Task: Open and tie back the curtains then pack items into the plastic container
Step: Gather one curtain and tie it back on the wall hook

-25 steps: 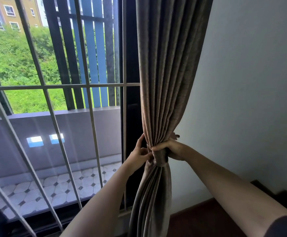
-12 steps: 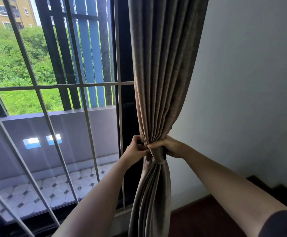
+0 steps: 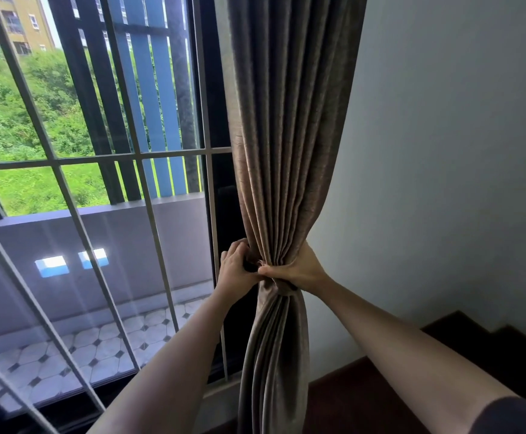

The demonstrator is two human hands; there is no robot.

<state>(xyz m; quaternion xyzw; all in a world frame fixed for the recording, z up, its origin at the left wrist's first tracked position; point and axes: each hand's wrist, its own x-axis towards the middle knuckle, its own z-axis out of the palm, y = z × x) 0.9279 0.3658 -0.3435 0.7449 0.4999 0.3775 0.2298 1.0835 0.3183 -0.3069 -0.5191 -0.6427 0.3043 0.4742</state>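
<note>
The brown curtain [image 3: 286, 151] is gathered into a bunch at the right edge of the window [image 3: 98, 183] and is cinched by a fabric tie-back [image 3: 282, 289] of the same colour. Just above the tie-back it is gripped from both sides. The left hand [image 3: 236, 272] is clenched on the window-side folds. The right hand [image 3: 300, 270] is wrapped round the side away from the window, thumb across the front, fingers hidden behind.

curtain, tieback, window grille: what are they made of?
Curtain: woven fabric, taupe, matte with a faint sheen; it hangs in soft pleats and shows a slubby texture.
Tieback: apparently the same cloth, cinched round the gather.
Grille: probably painted metal; thin, straight, smooth pale bars.
</note>
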